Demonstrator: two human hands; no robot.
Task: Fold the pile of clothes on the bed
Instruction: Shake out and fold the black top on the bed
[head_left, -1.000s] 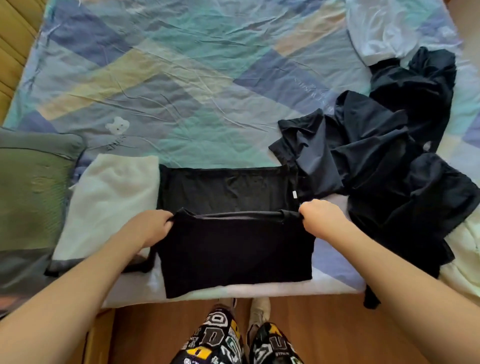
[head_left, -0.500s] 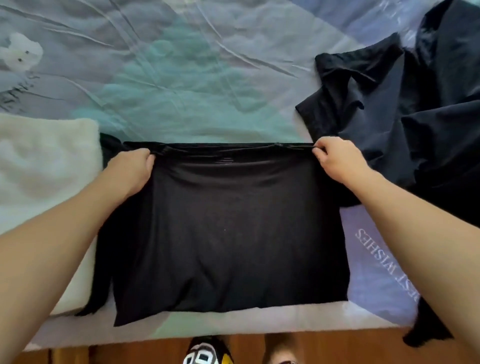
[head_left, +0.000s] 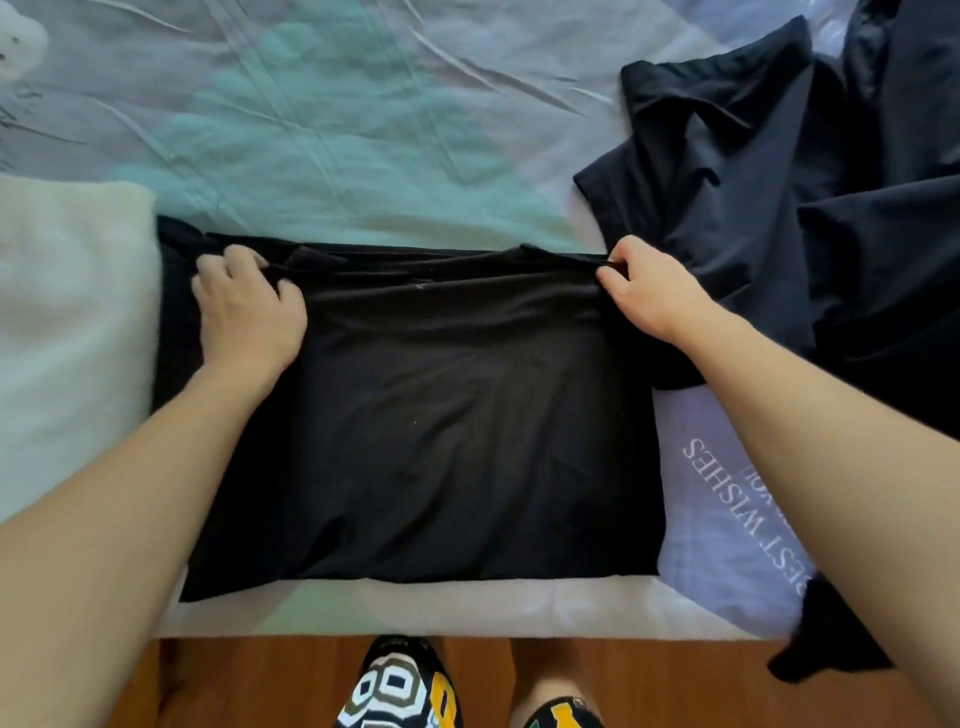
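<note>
A black garment (head_left: 426, 426) lies folded into a wide rectangle at the near edge of the bed. My left hand (head_left: 249, 306) rests on its far left corner, fingers curled and pinching a fold of the cloth. My right hand (head_left: 649, 291) pinches the far right corner of the top layer between thumb and fingers. The far edge of the fold lies slightly rumpled between the two hands. A loose pile of dark clothes (head_left: 810, 208) sits to the right, touching the garment's right side.
A white fluffy folded item (head_left: 67, 322) lies just left of the black garment. The patterned bedsheet (head_left: 332, 124) stretches beyond. The bed edge (head_left: 415, 613) borders a wooden floor (head_left: 649, 680), where my legs stand. A dark piece of cloth (head_left: 826, 644) hangs over the right edge.
The top layer has been brought away from me over the lower part to the far edge. The camera has closed in. My left hand has shifted inward onto the cloth.
</note>
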